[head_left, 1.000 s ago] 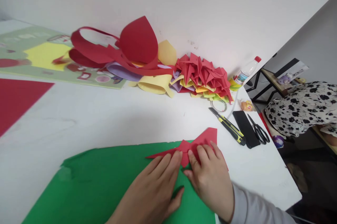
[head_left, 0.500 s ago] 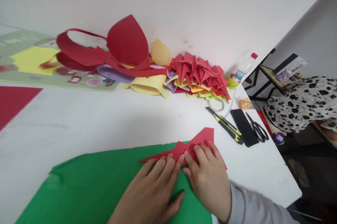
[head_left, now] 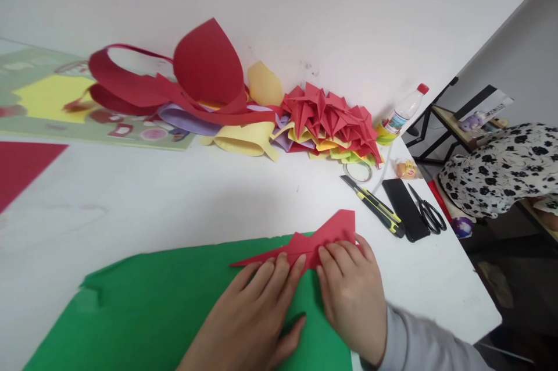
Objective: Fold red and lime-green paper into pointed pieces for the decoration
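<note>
A folded piece of red paper point(head_left: 340, 224) with a long pointed left end lies on a green sheet point(head_left: 165, 295), its right part reaching past the sheet's top edge. My left hand point(head_left: 255, 307) lies on it with fingers stretched out, fingertips pressing the lower edge of the narrow half and the thumb apart over the green. On the wider right half rest the bent fingertips of my right hand point(head_left: 352, 292), side by side; its thumb lies lower, by the green sheet. The paper under the fingers is hidden.
Behind are red paper loops point(head_left: 131, 83), a stack of folded red paper pieces point(head_left: 329, 112) and a bottle point(head_left: 399, 115). Rightward lie a tape roll point(head_left: 358, 172), utility knife point(head_left: 377, 208), black case point(head_left: 405, 211) and scissors point(head_left: 429, 211). A person in floral clothing point(head_left: 505, 167) is beyond.
My right hand has slid a little to the right along the red paper, away from my left fingertips, uncovering its middle. My left hand stays in place.
</note>
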`<state>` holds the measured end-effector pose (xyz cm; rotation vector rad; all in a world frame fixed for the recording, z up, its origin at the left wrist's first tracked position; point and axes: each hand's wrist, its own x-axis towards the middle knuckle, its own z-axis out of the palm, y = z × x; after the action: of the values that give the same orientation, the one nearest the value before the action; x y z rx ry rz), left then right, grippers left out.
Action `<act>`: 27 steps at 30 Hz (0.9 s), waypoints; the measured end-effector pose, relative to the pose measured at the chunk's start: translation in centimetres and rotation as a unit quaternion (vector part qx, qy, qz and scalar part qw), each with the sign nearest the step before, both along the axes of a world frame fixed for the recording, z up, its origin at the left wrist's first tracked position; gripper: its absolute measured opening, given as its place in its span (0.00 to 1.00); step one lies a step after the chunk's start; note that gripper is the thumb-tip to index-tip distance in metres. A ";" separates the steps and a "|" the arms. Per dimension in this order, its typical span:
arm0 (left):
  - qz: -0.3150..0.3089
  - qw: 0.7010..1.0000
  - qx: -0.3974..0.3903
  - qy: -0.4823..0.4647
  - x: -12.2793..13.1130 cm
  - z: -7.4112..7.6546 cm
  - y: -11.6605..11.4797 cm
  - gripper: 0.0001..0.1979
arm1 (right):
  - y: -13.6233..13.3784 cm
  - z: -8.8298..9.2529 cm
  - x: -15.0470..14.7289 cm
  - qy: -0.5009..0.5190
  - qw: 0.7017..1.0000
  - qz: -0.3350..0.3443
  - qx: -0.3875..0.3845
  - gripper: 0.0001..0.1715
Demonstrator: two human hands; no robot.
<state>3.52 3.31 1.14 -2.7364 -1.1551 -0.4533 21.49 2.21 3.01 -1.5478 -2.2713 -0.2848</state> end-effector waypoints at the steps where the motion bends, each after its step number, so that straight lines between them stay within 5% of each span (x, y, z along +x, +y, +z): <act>1: -0.004 1.000 0.009 0.000 0.0 0.0 0.0 0.23 | 0.1 0.1 0.2 0.003 1.000 0.006 -0.014 0.16; 5: -0.009 1.000 0.017 -0.016 -0.1 -0.3 0.0 0.23 | 0.6 0.3 0.7 -0.030 0.998 0.006 -0.063 0.19; 14: -0.022 0.999 0.024 -0.005 0.0 0.0 0.0 0.20 | -0.1 -0.4 -0.1 -0.113 0.992 -0.007 -0.046 0.23; 27: -0.031 0.999 0.041 0.016 -0.5 -0.3 0.2 0.22 | -0.6 -1.0 1.6 -0.104 0.993 -0.054 0.001 0.14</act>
<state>2.98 3.47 0.81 -2.7052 -1.0247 -0.4528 23.07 1.59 1.99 -1.7160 -2.3428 -0.5000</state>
